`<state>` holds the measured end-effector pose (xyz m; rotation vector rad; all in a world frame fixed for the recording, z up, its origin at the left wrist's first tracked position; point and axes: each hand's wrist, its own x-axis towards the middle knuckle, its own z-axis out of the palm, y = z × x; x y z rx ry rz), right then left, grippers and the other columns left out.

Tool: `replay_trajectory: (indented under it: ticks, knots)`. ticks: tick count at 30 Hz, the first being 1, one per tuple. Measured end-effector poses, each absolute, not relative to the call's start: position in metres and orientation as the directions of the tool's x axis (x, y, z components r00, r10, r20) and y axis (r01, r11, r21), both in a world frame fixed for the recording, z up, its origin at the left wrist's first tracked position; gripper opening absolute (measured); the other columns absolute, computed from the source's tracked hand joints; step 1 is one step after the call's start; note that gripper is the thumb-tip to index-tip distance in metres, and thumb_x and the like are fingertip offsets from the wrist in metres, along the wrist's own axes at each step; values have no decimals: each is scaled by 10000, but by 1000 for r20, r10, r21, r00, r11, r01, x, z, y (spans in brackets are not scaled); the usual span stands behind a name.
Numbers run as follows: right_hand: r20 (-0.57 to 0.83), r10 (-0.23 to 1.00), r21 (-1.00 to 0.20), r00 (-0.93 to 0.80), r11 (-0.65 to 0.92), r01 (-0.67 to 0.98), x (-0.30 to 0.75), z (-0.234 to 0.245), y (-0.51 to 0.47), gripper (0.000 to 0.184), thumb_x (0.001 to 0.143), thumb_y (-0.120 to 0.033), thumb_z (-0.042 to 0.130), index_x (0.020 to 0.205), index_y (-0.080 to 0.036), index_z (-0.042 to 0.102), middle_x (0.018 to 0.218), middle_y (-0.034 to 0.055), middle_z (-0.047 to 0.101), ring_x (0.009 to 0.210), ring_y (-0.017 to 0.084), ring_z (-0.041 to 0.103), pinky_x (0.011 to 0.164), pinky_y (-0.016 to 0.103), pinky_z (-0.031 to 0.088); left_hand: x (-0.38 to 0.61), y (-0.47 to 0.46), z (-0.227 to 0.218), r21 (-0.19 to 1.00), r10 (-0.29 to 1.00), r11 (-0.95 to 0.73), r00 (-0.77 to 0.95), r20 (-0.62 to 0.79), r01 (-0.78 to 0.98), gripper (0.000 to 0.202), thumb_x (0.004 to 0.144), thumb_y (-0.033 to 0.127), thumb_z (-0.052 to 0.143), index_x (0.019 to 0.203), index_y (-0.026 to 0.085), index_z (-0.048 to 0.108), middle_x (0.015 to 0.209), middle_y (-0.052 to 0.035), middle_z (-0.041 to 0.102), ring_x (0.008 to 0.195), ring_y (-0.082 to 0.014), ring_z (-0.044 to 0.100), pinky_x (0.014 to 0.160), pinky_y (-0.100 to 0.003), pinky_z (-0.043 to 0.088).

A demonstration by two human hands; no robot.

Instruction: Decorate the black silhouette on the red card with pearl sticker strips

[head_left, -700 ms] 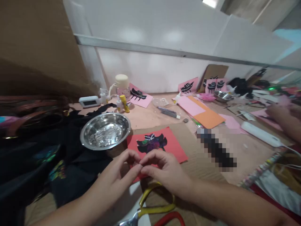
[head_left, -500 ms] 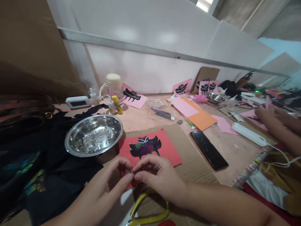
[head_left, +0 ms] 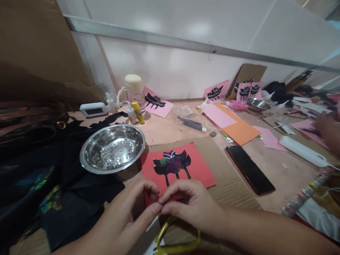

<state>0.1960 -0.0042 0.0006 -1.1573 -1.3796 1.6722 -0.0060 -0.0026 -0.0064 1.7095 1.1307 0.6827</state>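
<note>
My left hand (head_left: 132, 214) and my right hand (head_left: 191, 203) meet fingertip to fingertip just in front of a red card (head_left: 200, 168). Both are closed in a pinch, and whatever tiny thing may sit between the fingertips is too small to make out. On the card is a black cut-out (head_left: 174, 164) of a tiered roof shape on legs, with purple and green patches and white beads along its top. Yellow-handled scissors (head_left: 177, 248) lie below my hands, partly covered by them. To the left stands a steel bowl (head_left: 86, 156) holding small clear beads.
Cardboard (head_left: 225, 180) lies under the red card, with a black phone (head_left: 251, 170) to its right. Farther back are a glue stick (head_left: 138, 112), a lidded bottle (head_left: 134, 88) and orange paper (head_left: 239, 129). Black fabric (head_left: 79, 202) covers the left. Another person's hand (head_left: 328, 129) shows at far right.
The view has shifted, so most things appear farther right. My hands stay pinched together, slightly lower against the card, and more of the black cut-out's legs shows.
</note>
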Motion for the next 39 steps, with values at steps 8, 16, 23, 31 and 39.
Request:
replay_trajectory:
  ticks: [8,16,23,31,39]
  knots:
    - [-211,855,-977,-473,-201,73,199,6,-1,152,791,-342,762,797,-191,765,751,12,747,707,132,693,736,268,567,-12,-3,-11,922,854,-157,517,-53,353,246,942,497,541,983,280,648,928,-28,696,859,-225,644,710,-284,520]
    - [83,935,-828,-344,257,499,237,4,37,160,937,-334,633,905,-222,742,866,25,772,810,161,718,746,280,564,-13,6,-18,790,805,-404,589,68,461,173,961,360,568,1088,264,637,1116,-31,711,1034,-228,665,882,-360,551]
    - [265,888,-394,-376,455,798,296,-27,103,163,964,-277,589,959,-238,747,916,36,778,833,211,700,766,345,512,-5,7,-26,460,681,-688,719,142,561,120,932,205,594,1013,218,682,1150,-55,747,1026,-264,715,885,-431,607]
    - [307,805,-236,-507,581,779,302,-38,103,200,1009,-301,535,995,-220,717,924,44,744,868,191,672,789,326,487,-6,15,-23,245,559,-829,725,402,503,259,975,170,433,934,241,679,1036,23,793,899,-172,755,825,-278,616]
    - [306,754,-171,-581,644,746,305,-39,106,178,1018,-233,517,1018,-197,692,947,55,720,899,191,654,805,330,485,-10,20,-35,224,530,-847,726,439,482,226,964,190,467,998,241,684,1062,31,792,917,-158,755,802,-238,606]
